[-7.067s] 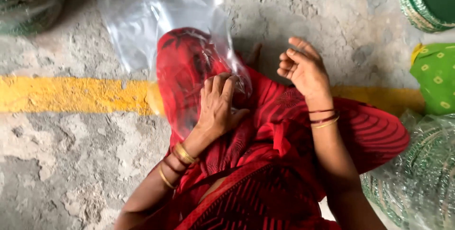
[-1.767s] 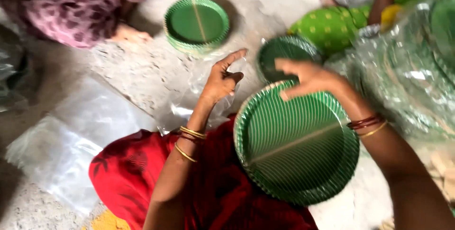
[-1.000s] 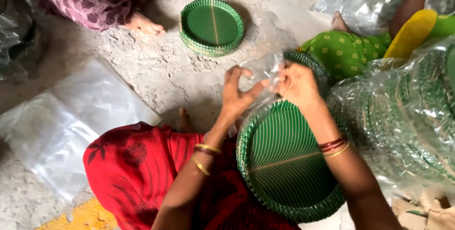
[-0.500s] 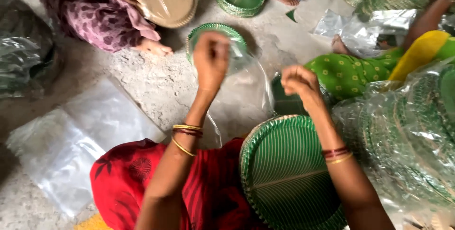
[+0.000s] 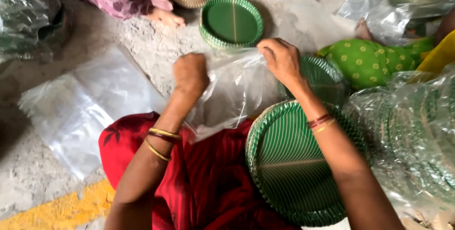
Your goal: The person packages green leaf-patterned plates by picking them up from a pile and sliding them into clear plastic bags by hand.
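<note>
Clear plastic bag (image 5: 237, 92) is pinched at its top edge by both hands, left hand (image 5: 190, 72) and right hand (image 5: 282, 59) closed on the film and stretching its mouth wide above the green plate stack (image 5: 289, 163) on the lap.

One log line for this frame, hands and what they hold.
left hand: grips clear plastic bag | right hand: grips bag's other edge | green plates: stacked on lap
</note>
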